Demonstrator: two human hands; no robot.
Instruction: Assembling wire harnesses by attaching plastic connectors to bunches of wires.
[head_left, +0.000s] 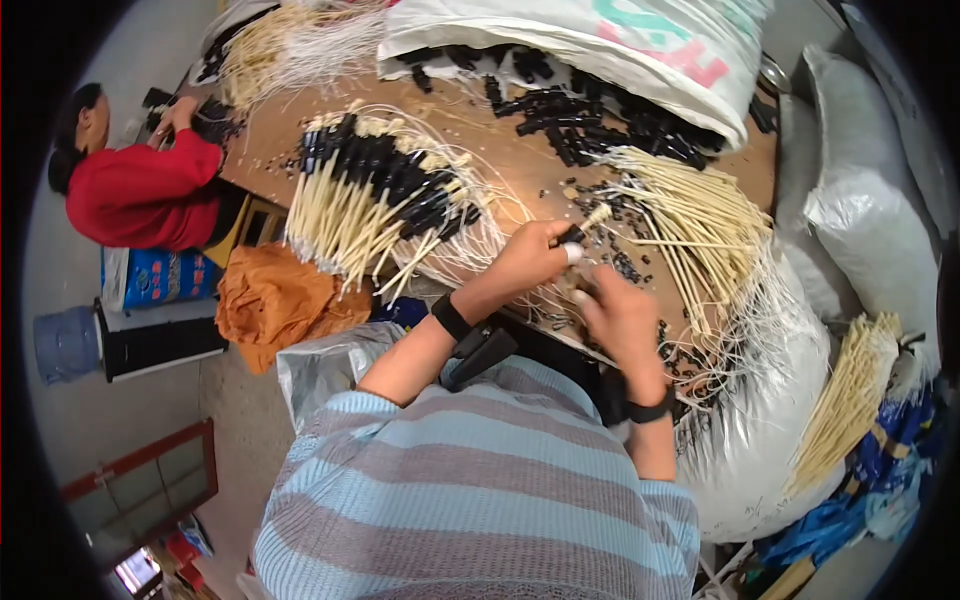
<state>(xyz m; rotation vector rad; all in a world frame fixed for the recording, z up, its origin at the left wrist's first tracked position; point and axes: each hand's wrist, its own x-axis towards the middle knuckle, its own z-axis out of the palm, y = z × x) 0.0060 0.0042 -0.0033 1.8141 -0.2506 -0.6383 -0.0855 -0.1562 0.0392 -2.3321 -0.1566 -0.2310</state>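
Note:
My left hand (532, 262) is closed on a short black sleeve (569, 237) with a cream-coloured end (596, 217) pointing away to the right. Just right of it, my right hand (622, 315) has its fingers drawn together beside the left thumb; what they pinch, if anything, is too small and blurred to name. To the left lies a heap of cream sticks with black sleeves (385, 190), white wires trailing from it. Right of my hands, a bundle of bare cream sticks (690, 205) spreads over the table, their white wires (745, 320) hanging near the edge.
Black sleeves (570, 120) spill from a white woven sack (560, 32) at the back of the table (465, 110). Small black bits (628, 265) lie scattered by my hands. A person in red (145, 190) works at the far left. Full sacks (870, 160) stand right.

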